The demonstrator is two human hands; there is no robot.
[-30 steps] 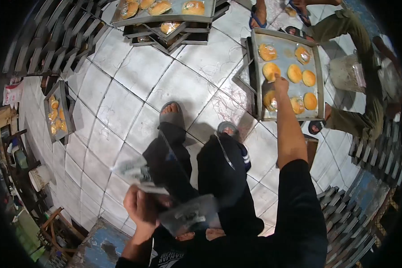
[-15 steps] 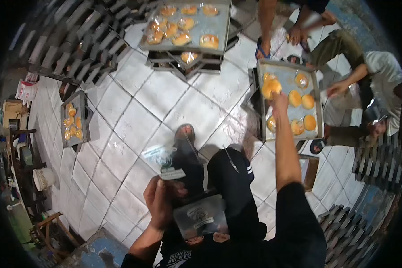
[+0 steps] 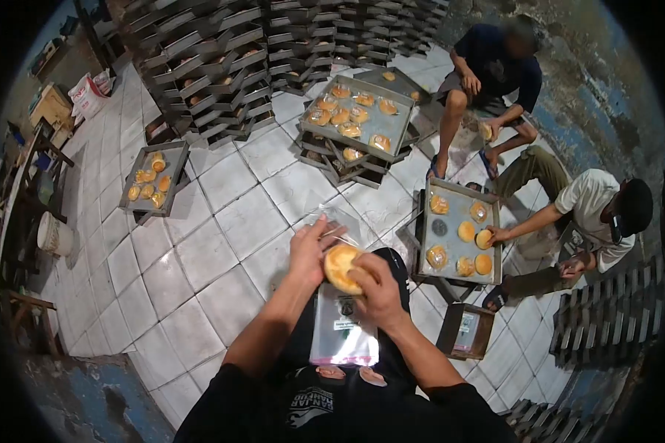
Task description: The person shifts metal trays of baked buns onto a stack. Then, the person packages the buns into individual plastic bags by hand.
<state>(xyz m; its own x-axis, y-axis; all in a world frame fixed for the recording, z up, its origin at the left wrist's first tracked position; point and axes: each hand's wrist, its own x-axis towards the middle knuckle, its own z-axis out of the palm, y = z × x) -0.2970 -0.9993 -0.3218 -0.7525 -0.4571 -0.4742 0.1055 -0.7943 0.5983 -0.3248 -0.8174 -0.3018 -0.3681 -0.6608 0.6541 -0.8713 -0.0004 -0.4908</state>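
My left hand, fingers closed, grips a clear plastic bag above my lap. A round golden bun is in my right hand, right beside the bag; I cannot tell whether it is partly inside. More clear printed bags lie in a pile on my lap. To the right stands a tray of buns, some bare and some apparently wrapped. A co-worker in a light shirt has a hand on a bun at that tray's right side.
Another person in dark clothes sits farther back, holding a bun. Trays of wrapped buns stand ahead and at left. A wooden box with bags sits at right. Tall tray stacks line the back; a bucket stands at left.
My right hand has come back from the right tray with a bun and is now at my left hand. The left hand has moved up with the bag. The view has tilted upward.
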